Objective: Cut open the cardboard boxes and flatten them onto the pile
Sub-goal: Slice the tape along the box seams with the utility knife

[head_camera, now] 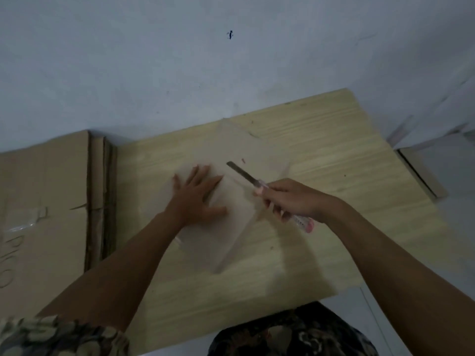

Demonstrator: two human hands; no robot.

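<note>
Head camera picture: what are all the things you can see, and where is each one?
cardboard box: one, pale brown, blurred, middle of the board under the left hand
utility knife: one, pink handle, grey blade out, above the box
wooden board: one, light wood, on the floor
flattened cardboard pile: one stack, brown, left of the board
small cardboard piece: one, brown, right of the board
left hand: one, flat on the box
right hand: one, gripping the knife
</note>
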